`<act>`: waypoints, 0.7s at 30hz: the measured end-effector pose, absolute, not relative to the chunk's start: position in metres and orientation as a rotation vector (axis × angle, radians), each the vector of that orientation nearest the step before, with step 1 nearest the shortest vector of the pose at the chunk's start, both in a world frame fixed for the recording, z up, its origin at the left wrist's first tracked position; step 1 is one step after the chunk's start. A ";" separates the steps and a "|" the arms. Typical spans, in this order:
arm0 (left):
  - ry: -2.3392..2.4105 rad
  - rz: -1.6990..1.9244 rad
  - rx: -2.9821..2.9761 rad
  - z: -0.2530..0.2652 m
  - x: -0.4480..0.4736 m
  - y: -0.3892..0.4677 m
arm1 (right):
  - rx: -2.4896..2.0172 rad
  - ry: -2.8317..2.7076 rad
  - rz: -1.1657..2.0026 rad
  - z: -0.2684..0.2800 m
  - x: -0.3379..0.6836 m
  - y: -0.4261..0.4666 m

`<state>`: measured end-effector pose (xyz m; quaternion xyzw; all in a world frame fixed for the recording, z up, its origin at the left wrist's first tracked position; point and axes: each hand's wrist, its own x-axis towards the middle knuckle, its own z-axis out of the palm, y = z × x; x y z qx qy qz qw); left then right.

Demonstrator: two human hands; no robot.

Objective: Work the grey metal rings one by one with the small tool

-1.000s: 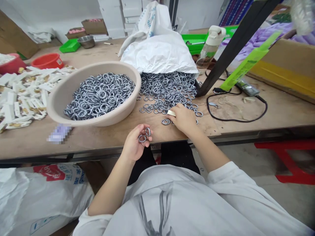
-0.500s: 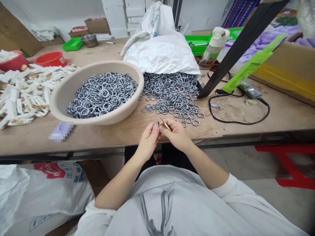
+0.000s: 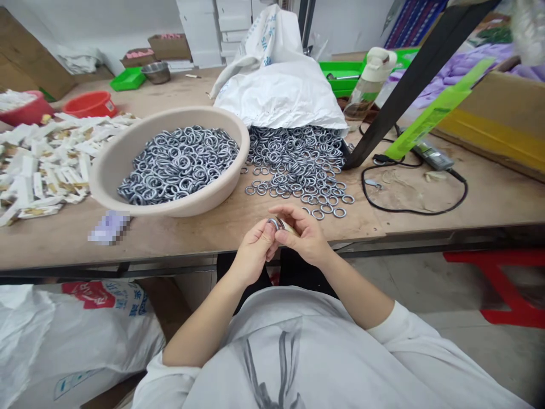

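My left hand (image 3: 254, 247) is closed on a grey ring (image 3: 272, 221), pinched between thumb and fingers just past the table's front edge. My right hand (image 3: 307, 237) wraps round a small knife (image 3: 290, 228) with a pale handle. Its thin, dark blade points toward the held ring; whether the two touch I cannot tell. Right beyond my hands lies a loose heap of grey rings (image 3: 298, 165), spilling out of a white woven sack (image 3: 281, 96). To the left, a beige basin (image 3: 170, 210) holds a large pile of similar rings.
White pieces (image 3: 38, 176) are heaped at the left, near a red basin (image 3: 89, 104). A slanted dark post (image 3: 395, 96) rises on the right. Around it are a black cable (image 3: 409, 213), a lime-green strip (image 3: 438, 113) and a bottle (image 3: 368, 85). A red stool (image 3: 498, 272) stands below right.
The ring in my left hand has turned and shows more of its face. My right fingers have lifted and spread a little, and the knife has tilted with them.
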<state>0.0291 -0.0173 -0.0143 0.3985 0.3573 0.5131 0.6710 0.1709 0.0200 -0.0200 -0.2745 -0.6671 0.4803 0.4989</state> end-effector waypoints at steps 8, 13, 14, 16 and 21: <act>0.818 1.164 0.835 -0.012 0.034 -0.022 | -0.648 -1.461 1.298 -0.023 0.167 0.023; 0.791 1.164 0.862 -0.009 0.033 -0.022 | -0.754 -1.601 1.145 -0.011 0.174 0.024; 0.782 1.164 0.851 -0.008 0.032 -0.021 | -0.759 -1.706 1.027 -0.007 0.177 0.022; 0.768 1.163 0.819 -0.006 0.031 -0.020 | -0.748 -1.905 0.808 -0.001 0.183 0.017; 0.776 1.151 0.784 -0.008 0.030 -0.020 | -0.797 -2.095 0.611 0.001 0.186 0.009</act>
